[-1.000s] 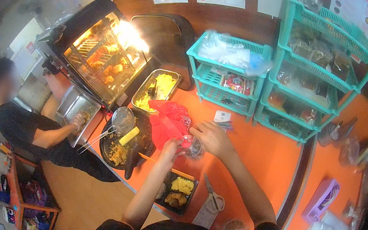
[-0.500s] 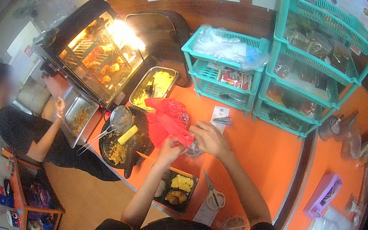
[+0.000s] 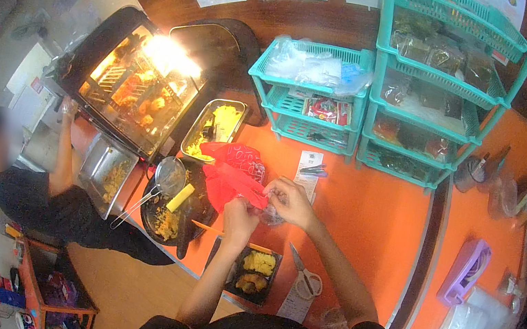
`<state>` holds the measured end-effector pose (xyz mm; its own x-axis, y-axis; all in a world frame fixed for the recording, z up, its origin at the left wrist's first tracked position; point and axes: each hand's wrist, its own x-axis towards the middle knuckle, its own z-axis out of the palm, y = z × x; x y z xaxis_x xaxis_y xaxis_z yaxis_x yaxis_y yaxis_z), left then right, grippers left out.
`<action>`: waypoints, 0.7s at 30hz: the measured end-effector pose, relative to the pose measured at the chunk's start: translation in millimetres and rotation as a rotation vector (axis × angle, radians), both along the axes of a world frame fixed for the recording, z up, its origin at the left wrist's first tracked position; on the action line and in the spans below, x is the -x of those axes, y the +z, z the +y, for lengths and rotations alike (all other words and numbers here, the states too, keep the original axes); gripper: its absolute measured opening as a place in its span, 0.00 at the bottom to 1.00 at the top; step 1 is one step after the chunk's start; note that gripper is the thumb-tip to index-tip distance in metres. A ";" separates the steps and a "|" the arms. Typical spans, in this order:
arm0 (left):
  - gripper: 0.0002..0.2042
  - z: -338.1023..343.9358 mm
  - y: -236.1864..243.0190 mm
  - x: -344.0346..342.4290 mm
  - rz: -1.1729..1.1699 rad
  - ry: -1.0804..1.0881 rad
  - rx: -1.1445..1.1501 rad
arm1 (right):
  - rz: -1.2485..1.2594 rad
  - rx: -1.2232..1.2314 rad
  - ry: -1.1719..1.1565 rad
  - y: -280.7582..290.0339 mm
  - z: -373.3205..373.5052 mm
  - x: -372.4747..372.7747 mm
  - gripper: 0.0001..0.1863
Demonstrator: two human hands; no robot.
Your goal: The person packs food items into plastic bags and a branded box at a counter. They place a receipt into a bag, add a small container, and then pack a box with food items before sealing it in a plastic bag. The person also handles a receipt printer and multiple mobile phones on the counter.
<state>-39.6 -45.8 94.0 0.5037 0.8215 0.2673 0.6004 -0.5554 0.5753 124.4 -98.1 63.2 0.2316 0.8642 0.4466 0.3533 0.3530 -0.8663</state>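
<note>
A red plastic bag (image 3: pixel 234 172) with white print is held up over the orange counter. My left hand (image 3: pixel 241 219) is closed on its near edge. My right hand (image 3: pixel 290 202) pinches the bag's right corner, fingers close to the left hand's. Partly hidden below the right hand lies something clear and plastic (image 3: pixel 273 218). Nearer me, a black compartment tray (image 3: pixel 268 289) holds yellow food and a browned piece, partly behind my left forearm. Scissors (image 3: pixel 306 282) with pale handles lie right of the tray on a paper slip (image 3: pixel 293 305).
Left of the bag are a black pan (image 3: pixel 185 231) with a strainer (image 3: pixel 170 177) and a metal tray (image 3: pixel 243 116) of yellow food. A lit warming cabinet (image 3: pixel 141 85) stands behind. Teal racks (image 3: pixel 371 106) rise at the back. A co-worker (image 3: pixel 38 179) stands at left.
My hands have stayed on the bag, shifting slightly while gripping its edge. The co-worker's hand has moved from the metal tray up toward the warming cabinet. The view has shifted a little.
</note>
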 end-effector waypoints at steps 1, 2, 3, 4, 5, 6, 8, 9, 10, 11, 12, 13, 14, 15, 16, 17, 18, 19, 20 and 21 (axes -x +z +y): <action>0.06 -2.0 4.3 0.4 0.052 0.006 -0.024 | 0.026 0.000 -0.011 -0.6 -0.3 1.5 0.08; 0.06 -4.3 8.8 0.9 0.107 0.010 -0.040 | 0.060 0.004 -0.021 -0.8 -0.9 2.6 0.09; 0.05 -7.5 13.5 1.8 0.143 0.028 -0.060 | 0.079 0.016 -0.020 -0.6 -1.6 3.4 0.09; 0.05 -11.5 18.1 3.2 0.180 0.046 -0.071 | 0.106 0.032 -0.018 -0.2 -2.8 3.8 0.09; 0.04 -15.7 22.9 4.3 0.219 0.065 -0.083 | 0.134 0.049 -0.015 0.5 -3.9 3.9 0.09; 0.04 -20.0 27.3 4.9 0.194 0.058 -0.113 | 0.114 0.016 -0.023 1.2 -5.0 3.8 0.08; 0.03 -29.1 35.3 5.0 0.117 0.033 -0.203 | 0.072 -0.069 -0.043 2.5 -6.8 3.5 0.06; 0.03 -34.2 38.5 5.0 0.129 0.026 -0.178 | 0.097 -0.041 -0.038 2.6 -7.8 3.8 0.06; 0.03 -39.0 40.9 4.5 0.111 0.009 -0.181 | 0.118 -0.029 -0.037 2.4 -8.3 4.3 0.06; 0.03 -43.2 42.4 3.5 0.094 -0.009 -0.182 | 0.133 -0.033 -0.043 1.7 -9.0 5.3 0.05; 0.03 -45.9 43.3 2.0 0.088 -0.039 -0.213 | 0.152 -0.019 -0.048 0.5 -9.4 6.6 0.06; 0.03 -47.6 43.5 0.7 0.084 -0.069 -0.244 | 0.168 -0.023 -0.060 -0.9 -9.7 8.7 0.07; 0.04 -48.0 43.0 -0.6 0.069 -0.104 -0.288 | 0.183 -0.025 -0.073 -2.6 -10.1 11.3 0.07; 0.04 -45.7 41.9 -2.4 0.077 -0.128 -0.291 | 0.184 -0.018 -0.090 -4.3 -10.0 13.7 0.07; 0.04 -42.2 40.2 -3.8 0.073 -0.157 -0.309 | 0.183 -0.012 -0.107 -6.0 -10.0 16.8 0.07; 0.04 -37.1 37.9 -5.5 0.059 -0.185 -0.337 | 0.188 -0.015 -0.119 -7.4 -9.6 19.2 0.08; 0.04 -30.7 35.4 -6.7 0.040 -0.219 -0.328 | 0.184 -0.006 -0.141 -8.3 -8.8 21.9 0.08; 0.04 -24.7 31.8 -7.6 0.012 -0.248 -0.327 | 0.184 -0.005 -0.155 -9.1 -8.7 24.5 0.08; 0.04 -18.4 28.2 -8.3 -0.016 -0.276 -0.325 | 0.192 -0.001 -0.171 -9.5 -8.5 26.5 0.08; 0.05 -14.0 23.9 -8.3 -0.077 -0.273 -0.261 | 0.204 -0.009 -0.193 -9.3 -8.2 29.0 0.07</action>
